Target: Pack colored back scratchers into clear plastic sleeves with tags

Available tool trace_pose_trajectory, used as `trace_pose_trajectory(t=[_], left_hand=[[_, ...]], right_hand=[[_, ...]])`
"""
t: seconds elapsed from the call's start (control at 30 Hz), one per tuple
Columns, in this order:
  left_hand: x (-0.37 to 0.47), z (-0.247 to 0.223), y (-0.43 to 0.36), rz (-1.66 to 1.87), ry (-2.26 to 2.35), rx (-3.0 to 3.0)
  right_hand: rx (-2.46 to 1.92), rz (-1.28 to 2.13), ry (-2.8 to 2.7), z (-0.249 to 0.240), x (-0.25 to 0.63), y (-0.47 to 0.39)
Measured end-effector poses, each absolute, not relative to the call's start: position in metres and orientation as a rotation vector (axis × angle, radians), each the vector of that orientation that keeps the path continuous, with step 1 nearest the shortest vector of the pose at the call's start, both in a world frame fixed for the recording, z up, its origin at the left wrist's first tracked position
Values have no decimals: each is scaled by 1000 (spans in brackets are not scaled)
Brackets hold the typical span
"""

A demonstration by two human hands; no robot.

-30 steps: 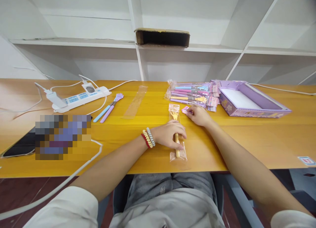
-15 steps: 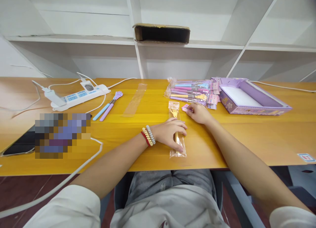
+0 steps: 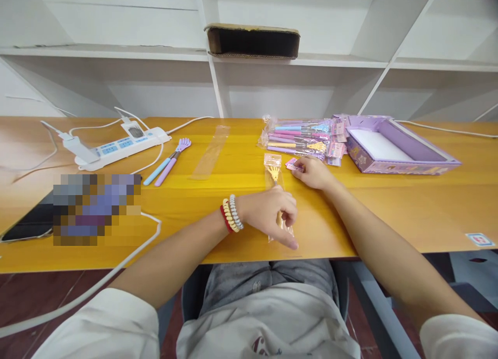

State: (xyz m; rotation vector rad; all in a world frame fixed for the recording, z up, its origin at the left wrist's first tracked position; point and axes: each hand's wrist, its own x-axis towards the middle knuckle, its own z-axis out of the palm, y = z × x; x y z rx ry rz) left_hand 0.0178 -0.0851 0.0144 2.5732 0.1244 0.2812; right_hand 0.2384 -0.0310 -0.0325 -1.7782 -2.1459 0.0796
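Your left grip (image 3: 267, 211) was over the bagged yellow stick (image 3: 274, 173), which lay on the worktop (image 3: 389, 208); fingers loosely curled, couldn't tell if grasping. Your right grip (image 3: 312, 172) pinched the pink card (image 3: 291, 164) near the packaged sticks (image 3: 298, 137).
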Motion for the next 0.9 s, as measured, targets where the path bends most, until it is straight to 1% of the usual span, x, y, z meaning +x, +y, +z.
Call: trace_pose_trajectory(t=[0.2,0.33,0.53,0.9], left_hand=[[24,13,-111,96,-92,2700],[22,13,-102,19,-65,2534],[17,14,-85,9,78,2363],[16,8,-80,117,142,2533]], right_hand=[[-1785,82,-2150,-32,238,-32],[-1785,82,-2165,-31,238,-32],[-1760,79,-2179,-29,237,-33],[-1748,96,-2172,-30,237,-32]])
